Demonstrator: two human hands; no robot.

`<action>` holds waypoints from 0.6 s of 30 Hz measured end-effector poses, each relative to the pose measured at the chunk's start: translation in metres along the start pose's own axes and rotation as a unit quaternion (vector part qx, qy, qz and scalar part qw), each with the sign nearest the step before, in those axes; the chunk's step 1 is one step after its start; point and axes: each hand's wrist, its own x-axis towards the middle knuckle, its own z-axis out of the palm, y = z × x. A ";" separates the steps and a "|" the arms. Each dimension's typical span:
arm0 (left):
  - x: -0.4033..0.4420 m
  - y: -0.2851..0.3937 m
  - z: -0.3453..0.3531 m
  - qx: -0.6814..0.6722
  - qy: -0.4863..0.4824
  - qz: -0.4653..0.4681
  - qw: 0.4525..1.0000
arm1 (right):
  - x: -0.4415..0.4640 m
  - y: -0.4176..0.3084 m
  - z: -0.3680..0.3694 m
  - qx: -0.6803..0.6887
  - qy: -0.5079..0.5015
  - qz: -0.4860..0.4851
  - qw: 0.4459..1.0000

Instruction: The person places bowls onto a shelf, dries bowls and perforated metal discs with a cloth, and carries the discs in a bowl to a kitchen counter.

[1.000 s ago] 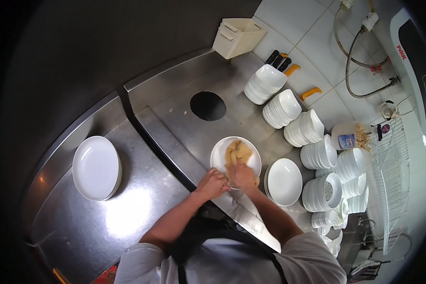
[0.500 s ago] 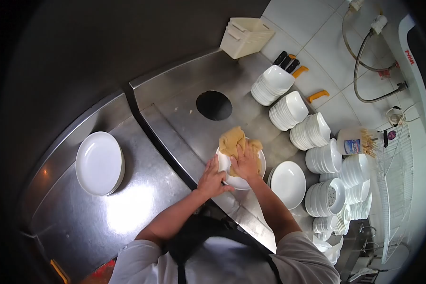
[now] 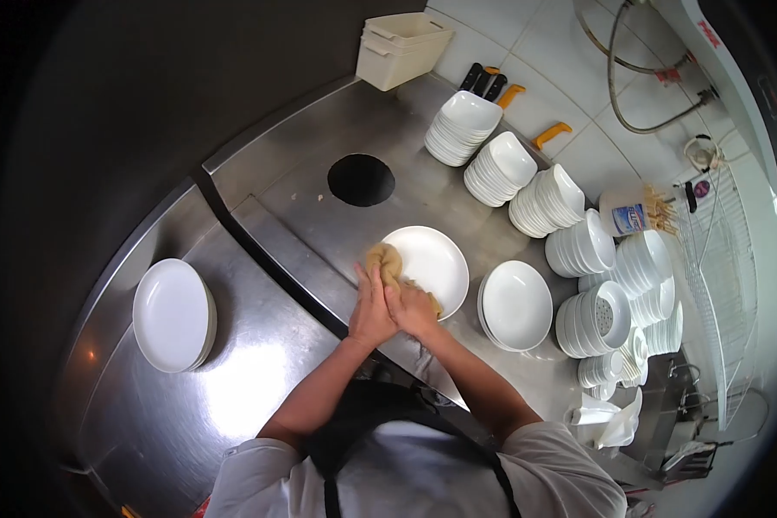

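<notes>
Plate, round, white and glossy [image 3: 436, 263], lying face up on a brushed stainless-steel counter [image 3: 276, 186], directly ahead of the wearer. Cloth, tan, soft and bunched [image 3: 383, 257], gathered at the plate's near-left rim, part of it on the white surface. Right hand [image 3: 413, 309]: closed over the cloth, which shows on either side of it, at the near edge of the plate. Left hand [image 3: 372, 312]: pressed against the right one, fingers extended along the cloth just outside the left rim; whether it also grasps the rim cannot be told. Most of the plate's face lies beyond both hands, uncovered. Near the plate, to the right: stack of round white plates [image 3: 518, 302]. Well apart, on the left-hand steel worktop [image 3: 138, 432]: second stack of deep white plates [image 3: 171, 315]. Beyond the plate: dark circular opening [image 3: 361, 180] in the counter. Along the tiled wall: stacked square white bowls [image 3: 463, 129], black-handled knives [image 3: 483, 80], cream plastic bins [image 3: 393, 67].
</notes>
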 end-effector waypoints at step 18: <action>0.025 0.008 0.023 0.204 -0.158 0.404 0.878 | -0.181 0.033 -0.109 0.745 0.366 -0.141 0.540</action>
